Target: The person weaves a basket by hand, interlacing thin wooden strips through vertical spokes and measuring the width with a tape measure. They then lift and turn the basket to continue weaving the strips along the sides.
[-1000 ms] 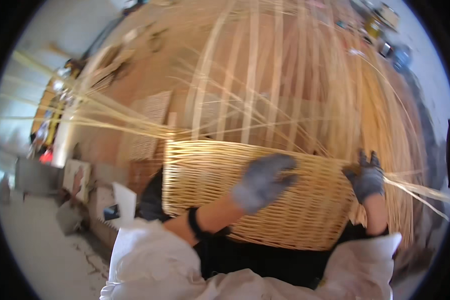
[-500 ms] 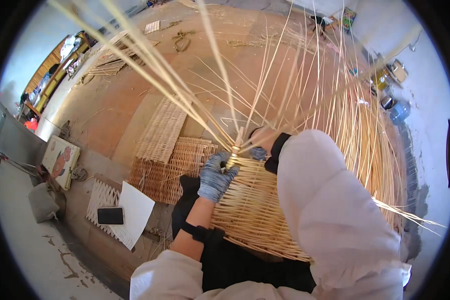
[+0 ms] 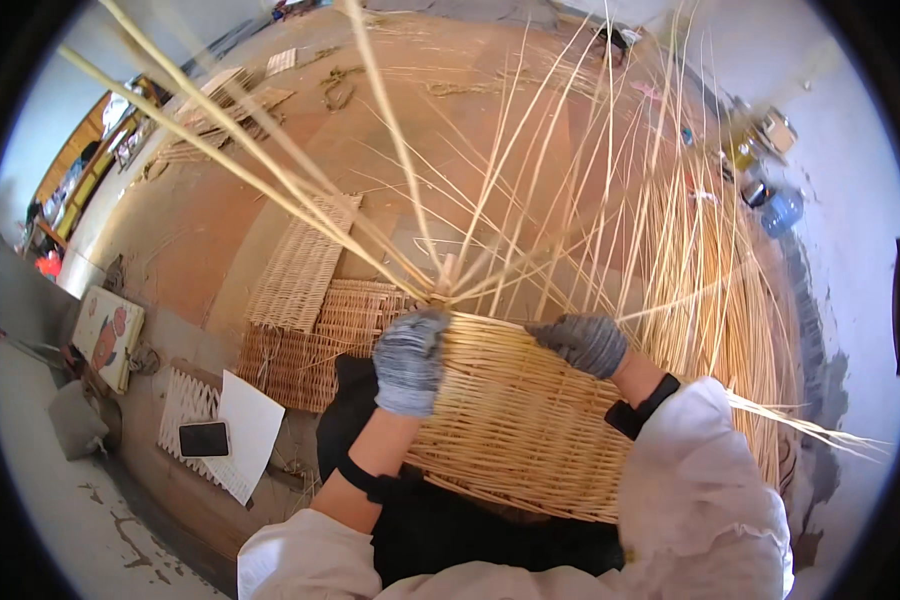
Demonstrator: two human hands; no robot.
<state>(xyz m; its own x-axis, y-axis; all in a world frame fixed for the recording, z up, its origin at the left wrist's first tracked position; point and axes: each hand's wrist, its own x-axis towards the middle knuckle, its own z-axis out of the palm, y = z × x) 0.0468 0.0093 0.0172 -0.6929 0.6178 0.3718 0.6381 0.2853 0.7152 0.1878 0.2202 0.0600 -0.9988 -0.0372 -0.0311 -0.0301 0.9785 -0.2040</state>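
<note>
A woven wicker panel (image 3: 525, 425) lies slanted across my lap over black cloth, with long pale willow rods (image 3: 270, 180) fanning away from its upper left corner. My left hand (image 3: 410, 362), in a grey knitted glove, is closed round that corner; its fingertips are partly hidden. At the right part of the panel's upper edge is my right hand (image 3: 582, 345), gloved alike, its fingers curled and touching the edge. A blurred thin rod (image 3: 685, 293) runs out to the right from this hand, which seems closed on it. A short wooden piece (image 3: 448, 268) stands up at the corner.
To the right lies a big heap of loose willow rods (image 3: 720, 330). Finished wicker panels (image 3: 295, 270) lie at the left, near a phone (image 3: 204, 439) and white paper (image 3: 245, 430). A blue water jug (image 3: 781, 212) stands by the right wall.
My right hand has drawn back from beyond the panel to its upper edge, and the forearm is lower. My left hand stays at the corner. The view has shifted slightly.
</note>
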